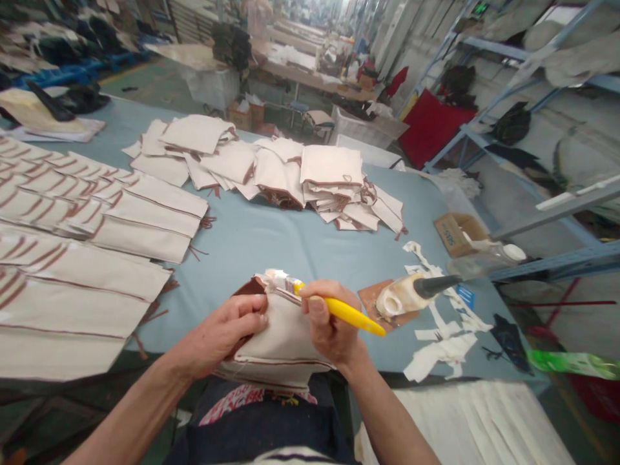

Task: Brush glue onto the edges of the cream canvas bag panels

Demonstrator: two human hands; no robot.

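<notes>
My left hand (232, 332) is closed on the left edge of a cream fabric pouch (285, 326) with brown edging, thumb on top. The piece lies at the table's near edge, over my lap, its brown inner side showing at the upper left. In my right hand (332, 323) is a brush with a yellow handle (356, 314), gripped like a pen. Its pale bristles touch the pouch's top edge, where a white smear shows. A thin metallic strip beside the brush is too small to name.
Overlapping rows of cream pieces with brown trim (92, 284) cover the left side. More cream pouches (329, 168) are heaped at the back. To the right stand a glue-stained container (400, 298) with a black spout, white scraps (440, 355) and a small cardboard box (458, 234).
</notes>
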